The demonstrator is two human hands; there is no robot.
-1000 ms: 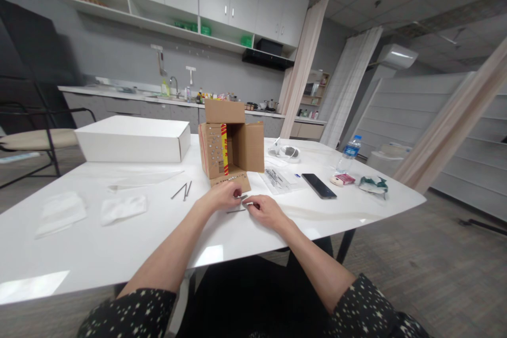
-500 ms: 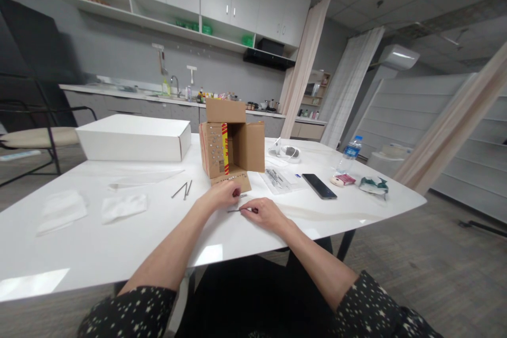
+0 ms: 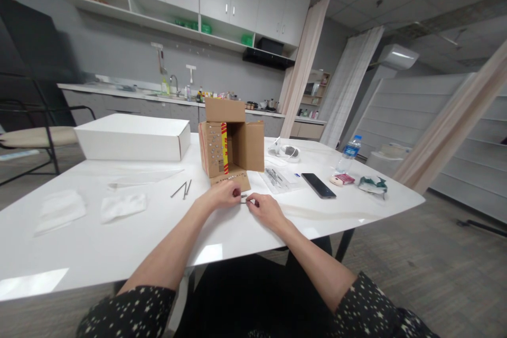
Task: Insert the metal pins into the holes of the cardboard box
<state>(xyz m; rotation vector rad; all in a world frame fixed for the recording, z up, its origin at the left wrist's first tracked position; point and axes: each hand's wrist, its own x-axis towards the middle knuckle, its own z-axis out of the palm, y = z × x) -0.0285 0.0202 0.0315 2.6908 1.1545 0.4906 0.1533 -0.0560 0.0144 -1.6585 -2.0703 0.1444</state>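
Cloths [image 3: 122, 206] lie flat at our far left on the white surface [image 3: 79, 253], with a second pale sheet [image 3: 59, 211] beside them, both well apart from our hands. Behind them sits a closed white box [image 3: 132, 139]. Loose nails [image 3: 182, 190] rest nearer the middle, a short reach from our left hand, seemingly set aside as spare stock.

Left hand [image 3: 224, 194] is curled down on the surface just in front of the cardboard box [image 3: 232, 142], fingers pinched together on one end of a thin metal pin [image 3: 243, 199]. Right hand [image 3: 266, 207] meets it from the other side, fingertips closed on the same pin, so the piece lies low between both hands, steadied from two ends. The cardboard box stands open toward us, its near flap folded down, one face studded with small metal dots.

Further right: a clear packet of tools [image 3: 277, 177], a dark phone [image 3: 318, 185], a water bottle [image 3: 349, 153].
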